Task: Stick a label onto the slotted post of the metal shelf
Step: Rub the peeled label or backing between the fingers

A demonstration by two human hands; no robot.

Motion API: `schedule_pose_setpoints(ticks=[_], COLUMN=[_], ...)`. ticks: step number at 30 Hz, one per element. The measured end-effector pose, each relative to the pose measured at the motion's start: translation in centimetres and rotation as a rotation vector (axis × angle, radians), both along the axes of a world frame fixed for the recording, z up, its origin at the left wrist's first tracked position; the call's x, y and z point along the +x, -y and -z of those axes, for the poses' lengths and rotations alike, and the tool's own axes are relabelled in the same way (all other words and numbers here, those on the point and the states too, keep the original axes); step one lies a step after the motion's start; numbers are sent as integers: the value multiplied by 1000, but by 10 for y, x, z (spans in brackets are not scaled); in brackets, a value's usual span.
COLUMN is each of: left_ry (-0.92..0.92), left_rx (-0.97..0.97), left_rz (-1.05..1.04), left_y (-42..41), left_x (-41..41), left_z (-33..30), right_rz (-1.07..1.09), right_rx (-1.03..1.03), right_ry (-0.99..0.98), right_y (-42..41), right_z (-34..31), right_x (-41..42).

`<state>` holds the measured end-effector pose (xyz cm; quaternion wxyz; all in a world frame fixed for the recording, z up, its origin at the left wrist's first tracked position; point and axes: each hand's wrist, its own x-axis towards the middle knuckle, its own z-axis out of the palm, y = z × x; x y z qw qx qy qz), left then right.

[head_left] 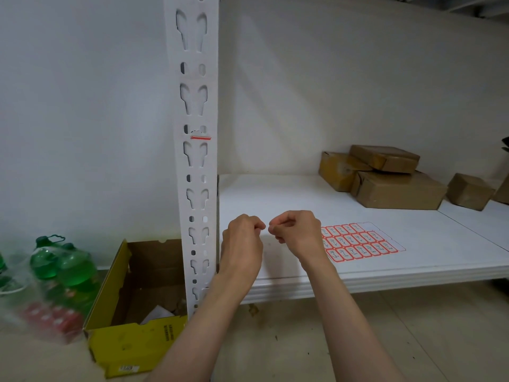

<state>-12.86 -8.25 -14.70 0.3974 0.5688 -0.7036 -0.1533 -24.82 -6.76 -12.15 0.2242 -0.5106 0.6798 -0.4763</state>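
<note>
Both my left hand and right hand curl fingertips together, perhaps pinching a label; yellow box holds paper scraps.

Bare white shelf board lies open beside the slotted post; stacked cardboard boxes block the far right, a label sheet covers the front.
</note>
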Motion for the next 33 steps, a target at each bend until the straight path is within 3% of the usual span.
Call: schedule_pose_setpoints(ticks=[10,22,33], left_ry=[-3,4,6], left_rx=[-64,26,38], left_rz=[11,43,83], left_y=[-3,-4,-5], left_x=[1,0,-2], left_z=[-5,-4,-5], right_rz=[37,46,-35], right_rx=[-7,-39,-60], right_ry=[-2,67,361], right_y=[2,1,-3], right_z=[-1,-4,-6], right_x=[-1,-2,-4])
